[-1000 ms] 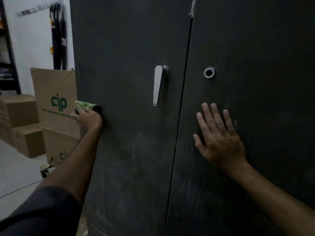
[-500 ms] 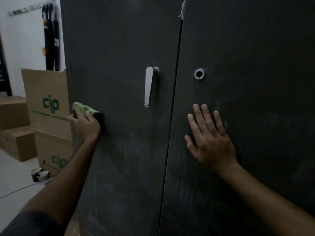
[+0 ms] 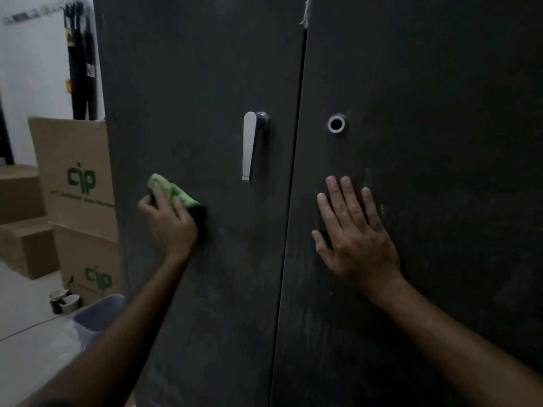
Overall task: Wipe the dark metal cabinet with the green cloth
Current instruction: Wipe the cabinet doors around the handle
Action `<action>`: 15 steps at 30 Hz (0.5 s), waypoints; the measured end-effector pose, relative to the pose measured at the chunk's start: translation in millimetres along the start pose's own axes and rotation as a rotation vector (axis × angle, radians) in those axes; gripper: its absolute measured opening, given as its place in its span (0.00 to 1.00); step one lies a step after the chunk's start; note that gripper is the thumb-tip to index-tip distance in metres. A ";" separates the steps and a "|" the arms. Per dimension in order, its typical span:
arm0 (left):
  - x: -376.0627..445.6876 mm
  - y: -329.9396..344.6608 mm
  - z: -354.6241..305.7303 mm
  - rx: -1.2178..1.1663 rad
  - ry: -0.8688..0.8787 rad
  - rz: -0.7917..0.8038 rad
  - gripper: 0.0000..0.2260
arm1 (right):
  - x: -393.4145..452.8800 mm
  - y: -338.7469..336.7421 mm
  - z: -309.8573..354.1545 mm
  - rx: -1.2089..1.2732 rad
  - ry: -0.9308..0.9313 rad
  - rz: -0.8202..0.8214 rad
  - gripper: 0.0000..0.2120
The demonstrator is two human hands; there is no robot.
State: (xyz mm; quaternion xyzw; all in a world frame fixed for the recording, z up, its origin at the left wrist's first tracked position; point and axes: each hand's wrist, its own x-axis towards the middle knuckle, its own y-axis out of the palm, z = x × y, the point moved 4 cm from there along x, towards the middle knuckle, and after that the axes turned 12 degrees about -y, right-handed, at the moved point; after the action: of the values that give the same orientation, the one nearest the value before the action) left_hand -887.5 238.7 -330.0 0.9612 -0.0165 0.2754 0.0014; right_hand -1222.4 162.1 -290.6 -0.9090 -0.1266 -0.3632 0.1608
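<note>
Green cloth [image 3: 173, 191] was bunched in the left hand [image 3: 170, 224], grip clenched round it, pressed to the left door of the dark metal cabinet [image 3: 199, 83], left of and below the silver handle [image 3: 249, 146]. Right hand [image 3: 355, 233] lay flat on the right door, fingers straight, grasping nothing. Cardboard boxes [image 3: 73, 171] stood to the left.

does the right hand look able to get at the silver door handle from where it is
Probably yes: the right hand lies flat on the right door, and the silver handle sits just across the seam, up-left, with nothing between them.
</note>
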 end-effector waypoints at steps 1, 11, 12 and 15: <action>-29.5 5.0 4.6 0.009 0.104 0.052 0.25 | 0.0 0.1 -0.2 0.011 0.001 0.001 0.30; 3.7 2.8 18.3 0.022 -0.210 -0.125 0.22 | 0.1 0.2 0.5 0.021 0.011 0.003 0.30; -10.9 10.2 1.0 -0.013 -0.091 -0.107 0.23 | 0.1 0.4 0.4 0.024 0.010 0.003 0.30; -86.2 25.3 -3.6 -0.008 0.323 0.022 0.24 | 0.0 -0.5 -0.1 0.022 0.012 -0.010 0.30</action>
State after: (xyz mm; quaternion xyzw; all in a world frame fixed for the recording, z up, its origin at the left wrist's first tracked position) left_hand -963.4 216.1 -372.8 0.9042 -0.0278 0.4262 0.0045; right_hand -1222.7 162.5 -290.5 -0.9042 -0.1341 -0.3681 0.1699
